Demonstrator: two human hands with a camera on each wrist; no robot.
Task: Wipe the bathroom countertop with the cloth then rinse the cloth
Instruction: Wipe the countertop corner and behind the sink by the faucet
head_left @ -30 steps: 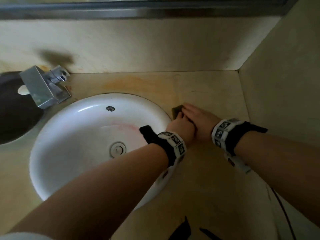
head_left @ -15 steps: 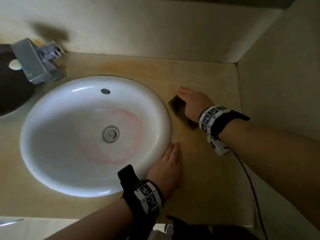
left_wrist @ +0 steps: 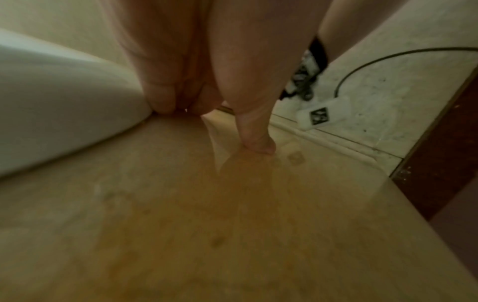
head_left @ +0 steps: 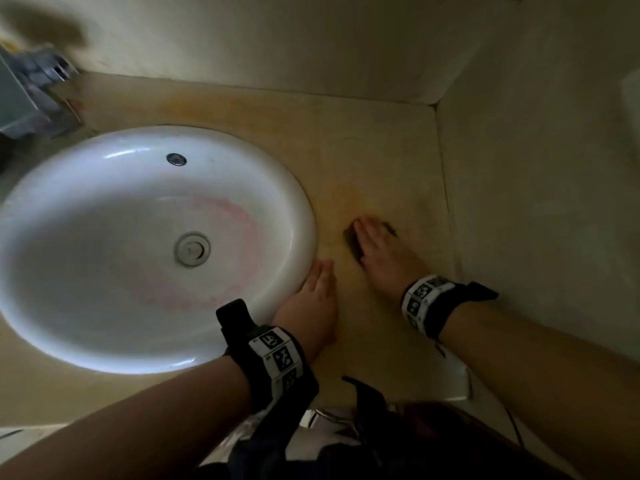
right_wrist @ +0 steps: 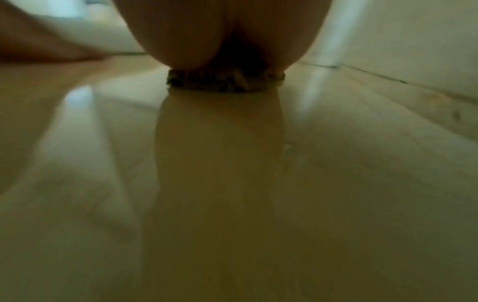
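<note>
Two hands are down on the tabletop (head_left: 388,161), both to the right of the white basin (head_left: 287,188), which I take as my landmark. Off the basin's far left the tap (head_left: 24,98) shows only as a blur. Against the basin's right rim lies my left hand (head_left: 313,303), flat, fingers (left_wrist: 256,141) straight and together, holding nothing; a second ago it was up beside my right hand at the cloth, and since half a second ago it has kept this bracing spot. Further right of the basin, between its rim and the side wall (head_left: 536,202), my right hand (head_left: 384,254) presses the dark cloth (head_left: 353,242) flat on the tabletop. The fingers lie straight over it and do not curl round it, and the right wrist view shows the cloth's crumpled edge (right_wrist: 225,81) squeezed under my palm. Against half a second ago the cloth sits nearer the front edge and a little further from the basin, so I judge that I am drawing a stroke toward myself. The wiping is under way, with the yellowish stain (head_left: 349,195) just beyond the cloth and the strip behind the basin yet to do; rinsing is not yet begun. My right forearm comes in low from the right, wrist nearly level; my left forearm crosses the basin's front rim.
</note>
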